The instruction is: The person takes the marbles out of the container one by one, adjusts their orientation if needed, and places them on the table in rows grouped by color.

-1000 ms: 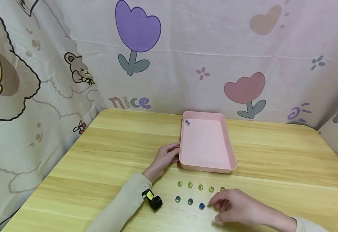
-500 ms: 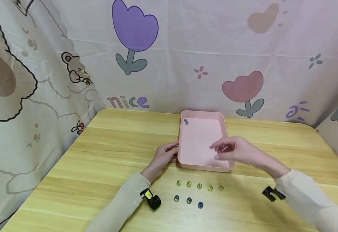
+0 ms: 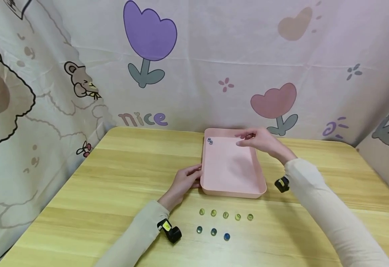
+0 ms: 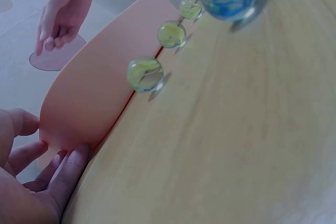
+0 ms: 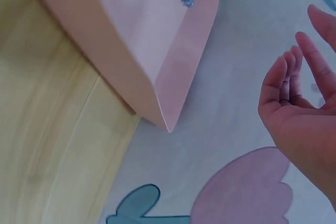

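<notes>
My left hand (image 3: 182, 183) rests its fingertips against the outer left wall of a shallow pink tray (image 3: 232, 193); the left wrist view shows the fingers (image 4: 73, 169) touching that wall low by the table. Over the tray's far right part hovers my right hand (image 3: 256, 140), thumb and fingers apart with nothing between them, as the right wrist view (image 5: 296, 103) also suggests. Two small blue marbles (image 3: 210, 141) lie in the tray's far left corner. In front of the tray, yellow-green glass marbles (image 3: 226, 215) form a row, with three blue marbles (image 3: 213, 232) in a nearer row.
A wooden table (image 3: 141, 163) carries everything. Behind it hangs a printed cloth (image 3: 201, 92), close to the tray's far edge, and another stretch of cloth (image 3: 24, 155) runs along the left side. A black camera (image 3: 172, 233) is strapped to the left wrist.
My right hand has gone from beside the nearer marble row up and forward to over the tray's far part. The left hand has stayed at the tray wall, and the marbles have kept their places.
</notes>
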Demonstrator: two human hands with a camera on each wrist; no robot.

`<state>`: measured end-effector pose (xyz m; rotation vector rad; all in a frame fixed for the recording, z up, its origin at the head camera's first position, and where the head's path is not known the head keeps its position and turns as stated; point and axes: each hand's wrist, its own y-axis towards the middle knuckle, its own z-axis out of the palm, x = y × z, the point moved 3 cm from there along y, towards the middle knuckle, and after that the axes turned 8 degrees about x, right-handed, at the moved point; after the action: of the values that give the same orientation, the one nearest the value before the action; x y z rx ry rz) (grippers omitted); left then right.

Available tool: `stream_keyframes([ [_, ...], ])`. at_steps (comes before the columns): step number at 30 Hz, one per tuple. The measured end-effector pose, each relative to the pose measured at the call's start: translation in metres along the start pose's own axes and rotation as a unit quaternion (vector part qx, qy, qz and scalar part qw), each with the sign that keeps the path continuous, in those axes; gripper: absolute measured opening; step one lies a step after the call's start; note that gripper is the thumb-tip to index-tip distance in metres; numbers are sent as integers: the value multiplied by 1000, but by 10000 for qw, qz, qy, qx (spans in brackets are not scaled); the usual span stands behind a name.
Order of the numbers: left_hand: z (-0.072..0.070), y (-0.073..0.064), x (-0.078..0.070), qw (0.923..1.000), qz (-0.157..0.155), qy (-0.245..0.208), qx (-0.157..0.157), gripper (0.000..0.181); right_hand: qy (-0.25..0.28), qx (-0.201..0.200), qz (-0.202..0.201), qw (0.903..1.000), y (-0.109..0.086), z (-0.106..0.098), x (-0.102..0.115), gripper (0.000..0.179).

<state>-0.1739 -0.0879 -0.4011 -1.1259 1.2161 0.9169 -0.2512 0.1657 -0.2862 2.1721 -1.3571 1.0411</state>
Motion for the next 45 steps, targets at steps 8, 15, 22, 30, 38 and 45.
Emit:
stream_keyframes([
  [8,0,0,0,10000,51,-47,25,38,536,-140,80,9984,36,7,-3,40],
  [15,0,0,0,9999,30,-99,19,38,1073,-198,72,9940,56,15,-12,40],
  [22,-1,0,-3,10000,26,-81,41,38,1493,-248,227,9882,67,18,-17,46],
  [30,-2,0,1,10000,-49,-78,30,39,1747,-47,109,9845,83,32,-14,41],
  [38,-1,0,2,10000,-17,-87,40,39,1732,70,352,9842,98,48,-28,33],
  [45,-2,-1,1,9999,-3,-122,23,39,1604,-71,320,9865,109,64,-35,34],
])
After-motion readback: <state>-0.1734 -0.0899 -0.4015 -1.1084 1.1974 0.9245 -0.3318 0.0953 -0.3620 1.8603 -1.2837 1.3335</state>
